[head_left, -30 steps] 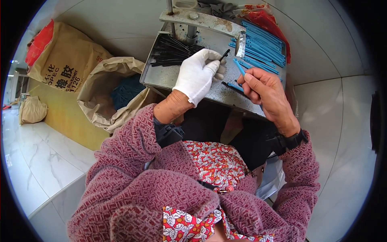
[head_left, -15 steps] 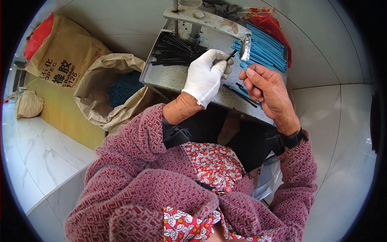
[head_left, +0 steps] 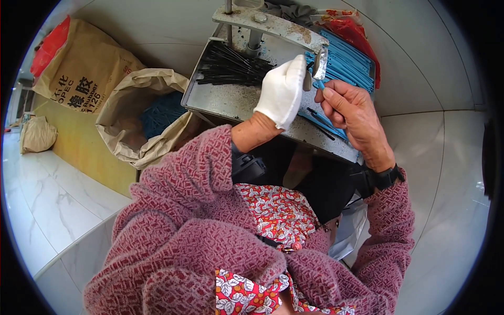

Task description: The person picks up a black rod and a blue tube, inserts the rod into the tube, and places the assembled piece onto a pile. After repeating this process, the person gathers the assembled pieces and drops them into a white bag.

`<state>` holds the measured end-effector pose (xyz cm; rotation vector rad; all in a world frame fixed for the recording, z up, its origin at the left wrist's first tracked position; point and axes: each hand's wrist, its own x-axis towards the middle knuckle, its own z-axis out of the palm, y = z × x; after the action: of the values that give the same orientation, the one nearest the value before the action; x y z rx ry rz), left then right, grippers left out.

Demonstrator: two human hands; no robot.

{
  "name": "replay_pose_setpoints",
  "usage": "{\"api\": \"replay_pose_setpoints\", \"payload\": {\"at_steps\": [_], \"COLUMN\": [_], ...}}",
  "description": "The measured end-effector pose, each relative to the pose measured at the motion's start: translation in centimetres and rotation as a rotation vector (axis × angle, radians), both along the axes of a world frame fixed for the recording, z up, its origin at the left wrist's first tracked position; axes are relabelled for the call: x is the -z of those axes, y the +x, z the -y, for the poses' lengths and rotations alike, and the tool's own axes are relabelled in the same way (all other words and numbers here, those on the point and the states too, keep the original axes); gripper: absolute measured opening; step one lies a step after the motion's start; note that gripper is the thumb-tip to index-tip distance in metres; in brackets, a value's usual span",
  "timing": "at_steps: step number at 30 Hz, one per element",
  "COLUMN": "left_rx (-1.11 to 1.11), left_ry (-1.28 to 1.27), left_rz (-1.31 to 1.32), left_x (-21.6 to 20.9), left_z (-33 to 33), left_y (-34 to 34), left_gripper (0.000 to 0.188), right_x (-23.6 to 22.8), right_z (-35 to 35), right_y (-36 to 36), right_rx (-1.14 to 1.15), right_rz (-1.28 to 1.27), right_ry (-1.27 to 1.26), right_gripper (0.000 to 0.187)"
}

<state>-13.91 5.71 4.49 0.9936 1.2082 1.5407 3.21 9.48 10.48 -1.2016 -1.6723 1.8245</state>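
My left hand (head_left: 283,93), in a white glove, is closed at the metal end piece (head_left: 320,63) of a worn press arm. A dark tip of a thin black rod (head_left: 310,65) shows past its fingers; the glove hides the rest. My bare right hand (head_left: 350,109) pinches a blue strip (head_left: 319,83) between thumb and fingers, just under that end piece. Below the hands, a few blue and black pieces (head_left: 323,126) lie on the metal tray table (head_left: 212,100). Whether the rod and strip touch is hidden.
Black rods (head_left: 231,65) lie piled on the tray's left, blue strips (head_left: 349,60) on its right. A metal post (head_left: 254,42) carries the arm. Left of the tray stands an open paper sack (head_left: 118,134) with blue pieces inside; a full brown sack (head_left: 86,65) is behind it.
My left hand has moved right and slightly up, turning its back more to view, up against the metal end piece. My right hand has shifted slightly right, still pinching the blue strip.
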Motion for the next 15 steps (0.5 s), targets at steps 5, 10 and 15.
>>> {"api": "replay_pose_setpoints", "payload": {"at_steps": [5,10,15], "left_rx": [-0.067,-0.108,-0.160], "left_ry": [0.008,0.048,0.114], "left_rz": [0.055,0.100,0.031], "left_x": [0.6,1.4,0.0], "left_z": [-1.0,-1.8,0.4], "left_y": [0.8,0.6,1.2], "left_gripper": [0.040,0.045,0.042], "right_x": [-0.1,-0.7,0.8], "right_z": [-0.5,-0.7,0.4], "right_y": [-0.5,-1.5,-1.8], "right_rx": [-0.063,-0.128,0.042], "right_rz": [0.094,0.267,0.056], "right_ry": [0.133,0.213,0.075], "right_gripper": [0.023,0.022,0.019]}}
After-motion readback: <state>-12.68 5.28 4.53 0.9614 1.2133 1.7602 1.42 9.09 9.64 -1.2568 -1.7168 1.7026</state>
